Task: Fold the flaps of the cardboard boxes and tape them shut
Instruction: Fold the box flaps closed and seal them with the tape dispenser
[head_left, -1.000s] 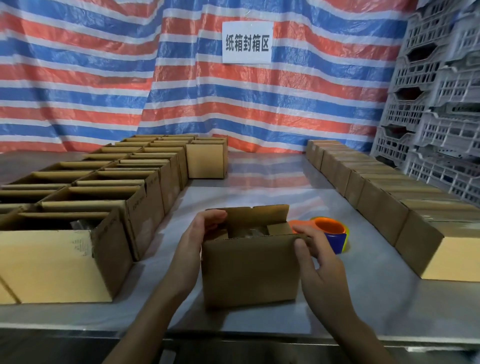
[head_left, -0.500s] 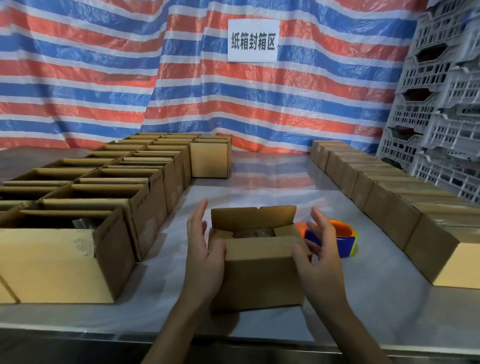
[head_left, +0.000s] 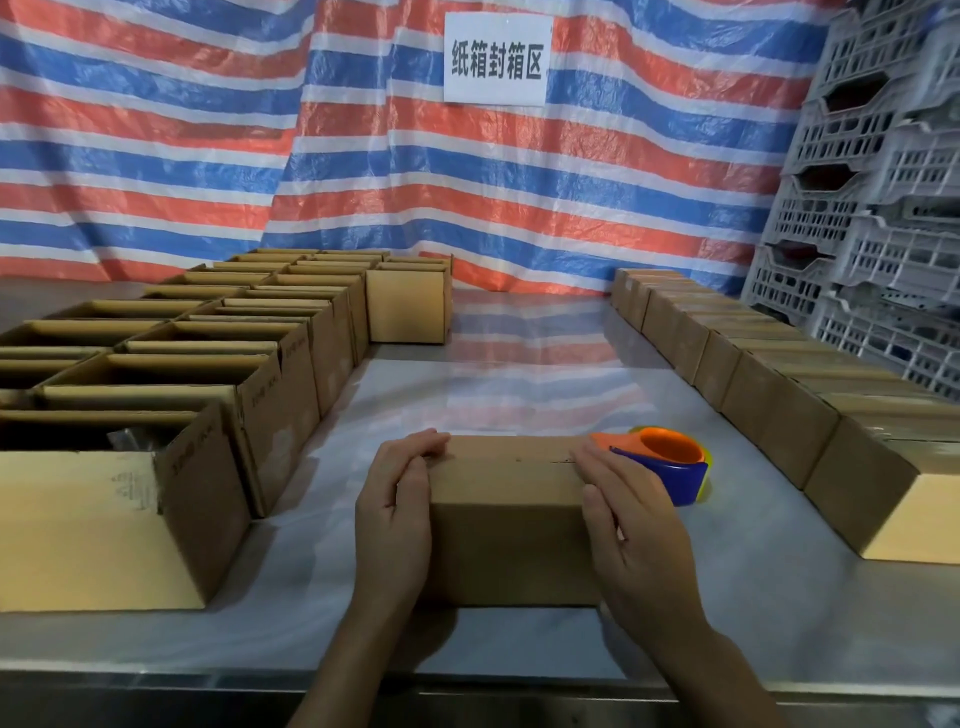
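Observation:
A small cardboard box (head_left: 509, 525) stands near the table's front edge, its top flaps folded flat and meeting along a seam. My left hand (head_left: 397, 514) lies against the box's left side, its fingers bent over the top left edge and pressing the flaps down. My right hand (head_left: 631, 535) lies against the right side, fingertips on the top right edge. Just behind my right hand sits an orange and blue tape dispenser (head_left: 667, 465) on the table.
Several open cardboard boxes (head_left: 171, 415) fill the left of the table. A row of closed boxes (head_left: 769, 395) runs along the right. Grey plastic crates (head_left: 878, 208) are stacked at far right. A striped tarp (head_left: 260, 130) hangs behind.
The box's flaps stood open a second ago; both hands have folded them down and now rest flat along its top edges.

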